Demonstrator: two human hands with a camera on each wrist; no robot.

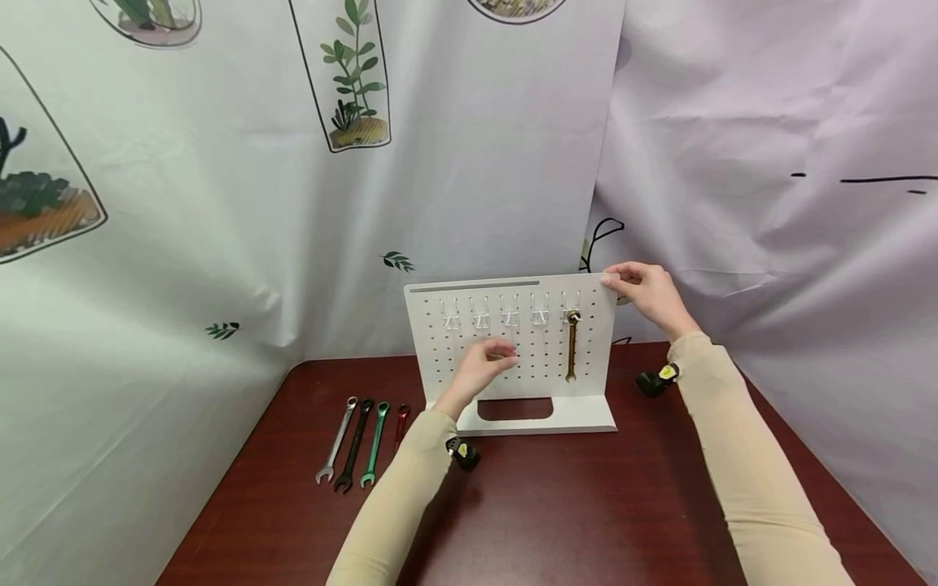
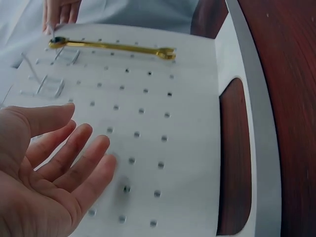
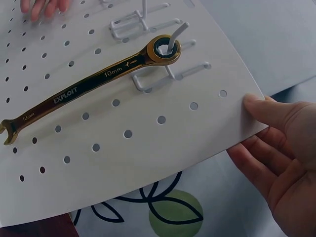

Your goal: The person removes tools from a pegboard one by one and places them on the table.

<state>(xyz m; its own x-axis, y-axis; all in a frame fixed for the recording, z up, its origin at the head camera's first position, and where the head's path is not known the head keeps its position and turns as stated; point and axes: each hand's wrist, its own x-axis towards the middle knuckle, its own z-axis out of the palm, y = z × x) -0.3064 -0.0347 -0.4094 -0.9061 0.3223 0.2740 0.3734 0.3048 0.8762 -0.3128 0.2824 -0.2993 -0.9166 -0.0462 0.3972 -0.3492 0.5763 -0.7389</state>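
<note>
A white pegboard [image 1: 528, 382] stands upright on its own base, with several white hooks [image 1: 480, 319] in a row near its top. From the rightmost hook hangs a gold combination wrench [image 3: 94, 84] by its ring end; its shank reads 10mm. My right hand [image 1: 648, 297] pinches the board's upper right corner, thumb [image 3: 266, 111] on the front face and fingers behind. In front of the board's middle, my left hand [image 1: 479, 370] holds nothing, its fingers [image 2: 89, 168] loosely bent and spread, palm showing in the left wrist view.
Left of the board, on the dark red table [image 1: 557, 513], lie a silver wrench [image 1: 339, 439], a black wrench [image 1: 355, 443], a green wrench [image 1: 375, 443] and a red wrench [image 1: 401, 423], partly hidden by the left sleeve. A printed white cloth [image 1: 484, 179] hangs behind.
</note>
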